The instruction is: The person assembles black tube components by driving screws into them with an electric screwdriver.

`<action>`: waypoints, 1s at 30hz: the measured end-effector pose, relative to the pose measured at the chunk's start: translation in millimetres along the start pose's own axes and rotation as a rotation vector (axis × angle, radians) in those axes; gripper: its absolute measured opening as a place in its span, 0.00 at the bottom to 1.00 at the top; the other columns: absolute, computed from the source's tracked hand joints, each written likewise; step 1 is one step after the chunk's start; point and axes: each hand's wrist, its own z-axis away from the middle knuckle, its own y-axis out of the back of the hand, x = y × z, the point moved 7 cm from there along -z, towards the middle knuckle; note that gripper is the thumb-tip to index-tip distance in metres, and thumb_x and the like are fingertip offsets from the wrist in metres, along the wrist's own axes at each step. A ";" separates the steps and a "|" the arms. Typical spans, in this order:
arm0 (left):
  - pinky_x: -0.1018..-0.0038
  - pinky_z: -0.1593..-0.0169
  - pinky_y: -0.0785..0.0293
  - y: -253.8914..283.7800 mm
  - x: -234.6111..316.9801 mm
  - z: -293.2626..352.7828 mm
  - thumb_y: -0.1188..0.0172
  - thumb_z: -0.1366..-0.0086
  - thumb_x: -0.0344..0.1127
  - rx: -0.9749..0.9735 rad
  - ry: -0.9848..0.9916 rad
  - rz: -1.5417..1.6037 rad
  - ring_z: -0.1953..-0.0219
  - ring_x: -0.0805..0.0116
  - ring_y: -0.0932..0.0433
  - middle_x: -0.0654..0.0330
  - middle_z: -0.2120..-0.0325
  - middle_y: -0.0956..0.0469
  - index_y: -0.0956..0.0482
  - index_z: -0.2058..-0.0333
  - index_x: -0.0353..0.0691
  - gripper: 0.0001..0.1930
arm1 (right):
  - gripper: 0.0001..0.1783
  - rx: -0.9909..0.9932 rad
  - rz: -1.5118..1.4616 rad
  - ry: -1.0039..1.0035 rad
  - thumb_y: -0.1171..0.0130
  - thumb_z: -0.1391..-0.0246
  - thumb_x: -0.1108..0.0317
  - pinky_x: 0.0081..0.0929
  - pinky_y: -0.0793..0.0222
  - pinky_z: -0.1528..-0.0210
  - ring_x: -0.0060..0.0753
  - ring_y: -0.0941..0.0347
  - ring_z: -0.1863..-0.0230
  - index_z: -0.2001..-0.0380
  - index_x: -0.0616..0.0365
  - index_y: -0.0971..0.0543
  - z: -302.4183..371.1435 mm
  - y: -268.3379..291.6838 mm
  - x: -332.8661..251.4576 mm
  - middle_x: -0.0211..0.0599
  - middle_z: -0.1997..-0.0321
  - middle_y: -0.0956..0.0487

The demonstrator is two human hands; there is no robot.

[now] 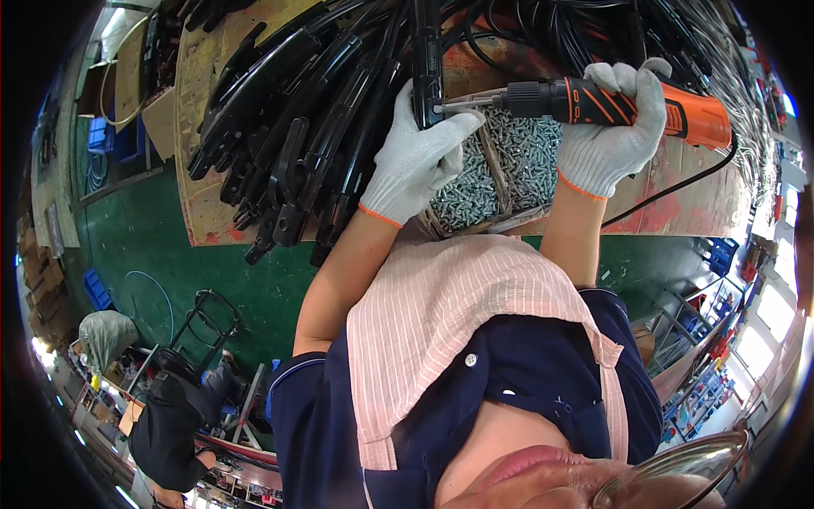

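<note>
Fingers of the left hand [417,161], in a white glove, are closed around a black plastic part [429,59]; the gloved right hand [615,127] grips an orange-and-black power screwdriver [702,117], its tip at the part's side; below lie silver screws [530,148]; leftward, more black parts [275,110] are heaped on the worktop [205,204]
</note>
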 end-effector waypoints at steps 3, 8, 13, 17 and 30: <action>0.80 0.87 0.44 2.8 0.1 0.5 0.35 0.42 0.27 0.029 -0.015 -0.023 0.89 0.81 0.38 0.66 0.85 0.32 0.59 0.34 0.35 0.46 | 0.15 0.006 0.035 0.030 0.44 0.46 0.78 0.28 0.30 0.66 0.23 0.36 0.76 0.56 0.55 0.31 7.8 -8.0 -0.2 0.31 0.76 0.30; 0.81 0.85 0.40 0.5 0.3 -0.2 0.34 0.43 0.27 0.073 0.004 -0.065 0.87 0.80 0.35 0.66 0.82 0.31 0.57 0.33 0.37 0.46 | 0.19 -0.177 0.276 0.116 0.49 0.44 0.75 0.22 0.41 0.66 0.20 0.46 0.77 0.49 0.52 0.34 18.9 -46.4 -10.0 0.25 0.79 0.40; 0.81 0.84 0.38 2.9 -4.7 0.5 0.34 0.44 0.27 0.128 0.051 -0.150 0.85 0.80 0.34 0.66 0.80 0.31 0.55 0.33 0.41 0.45 | 0.25 -0.551 0.331 0.094 0.52 0.47 0.78 0.26 0.39 0.69 0.21 0.44 0.78 0.44 0.55 0.36 28.1 -89.9 -3.2 0.28 0.78 0.37; 0.83 0.82 0.37 6.6 -7.0 -2.2 0.33 0.43 0.27 0.095 -0.016 -0.022 0.82 0.81 0.32 0.65 0.76 0.29 0.50 0.36 0.39 0.41 | 0.25 -0.651 0.389 0.105 0.50 0.48 0.80 0.28 0.35 0.70 0.25 0.37 0.76 0.45 0.58 0.36 29.8 -106.2 8.1 0.33 0.76 0.31; 0.84 0.80 0.37 3.0 -1.4 1.5 0.34 0.43 0.25 0.095 0.030 0.014 0.79 0.82 0.34 0.65 0.72 0.30 0.49 0.37 0.36 0.39 | 0.24 -0.643 0.429 0.075 0.47 0.50 0.84 0.31 0.29 0.69 0.31 0.30 0.76 0.47 0.62 0.33 28.8 -116.1 22.7 0.41 0.74 0.26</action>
